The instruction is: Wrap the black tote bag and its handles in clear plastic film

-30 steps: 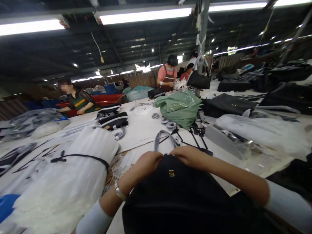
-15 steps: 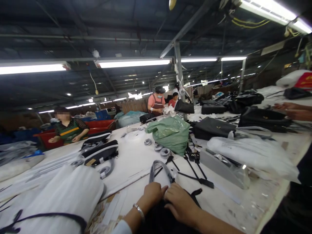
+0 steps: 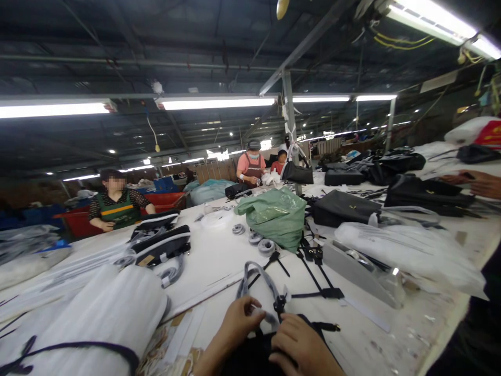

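A black handbag [image 3: 245,359] lies in front of me at the bottom of the view, partly hidden by my hands. Its looped handle [image 3: 270,282], wrapped in greyish plastic, stands up toward the table's middle, with a dark strap fitting [image 3: 279,303] at its right end. My left hand [image 3: 238,326] is closed, thumb and forefinger curled together at the handle's near left part. To its right, my right hand [image 3: 299,342] has its fingers bent over the bag's upper edge, gripping the black material. A short black strap [image 3: 326,327] sticks out beyond that hand.
Several black straps [image 3: 321,292] and a grey tape dispenser [image 3: 360,271] lie ahead on the right. A green plastic bag [image 3: 274,216] and tape-like rolls [image 3: 266,246] stand farther off. White foam-wrapped goods [image 3: 105,313] crowd the left. Co-workers are across the table; another person's hands [image 3: 477,181] show at right.
My hands have moved apart, and the left one has shifted slightly down. The handle's right end and its fitting now show between them. The co-worker at left has raised their head.
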Tool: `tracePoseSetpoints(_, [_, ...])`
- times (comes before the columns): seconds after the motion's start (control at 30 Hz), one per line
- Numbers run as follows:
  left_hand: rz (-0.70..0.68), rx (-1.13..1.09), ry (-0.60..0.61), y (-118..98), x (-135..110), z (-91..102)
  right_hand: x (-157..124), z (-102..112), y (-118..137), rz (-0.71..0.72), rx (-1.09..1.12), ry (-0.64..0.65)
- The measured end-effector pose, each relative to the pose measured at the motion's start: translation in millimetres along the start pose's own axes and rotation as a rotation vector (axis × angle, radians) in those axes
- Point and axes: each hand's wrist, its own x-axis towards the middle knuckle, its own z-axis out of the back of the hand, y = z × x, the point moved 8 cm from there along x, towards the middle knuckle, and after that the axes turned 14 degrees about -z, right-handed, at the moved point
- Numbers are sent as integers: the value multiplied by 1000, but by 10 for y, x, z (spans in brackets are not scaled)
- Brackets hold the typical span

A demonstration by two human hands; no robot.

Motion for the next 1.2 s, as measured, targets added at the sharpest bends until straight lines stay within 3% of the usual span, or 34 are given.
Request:
tracePoseSetpoints(0.07, [-65,-173,-71,-183,-122,115,27,123,20,-104,14,43])
tracePoseSetpoints(0.23, [-144,-424,-9,-456,-409,110,123,90,-182,-375,114,173])
tracePoseSetpoints(0.37, [-188,-359,-22,-349,-545,-3,216,-137,-390,-555,369,306])
tracePoseSetpoints(0.5, [-203,-233,-62,-168,-606,-78,293,-191,-443,-678,881,247])
tracePoseSetpoints(0.57, [-211,-160,-51,-146,-623,-102,292,-183,-429,-703,967,222])
tracePoseSetpoints(0.77, [-313,-51,-30,-430,-593,-88,250,-75,-441,-688,825,114])
tracePoseSetpoints(0.93, [-348,10,92,-597,-356,-116,359,163,-495,-638,747,-44])
tracePoseSetpoints(1.07, [-343,-50,156,-537,-83,-108,622,456,-489,-518,484,-114])
tracePoseSetpoints(1.2, [-292,-209,200,-336,148,-194,910,587,-597,-479,251,-110])
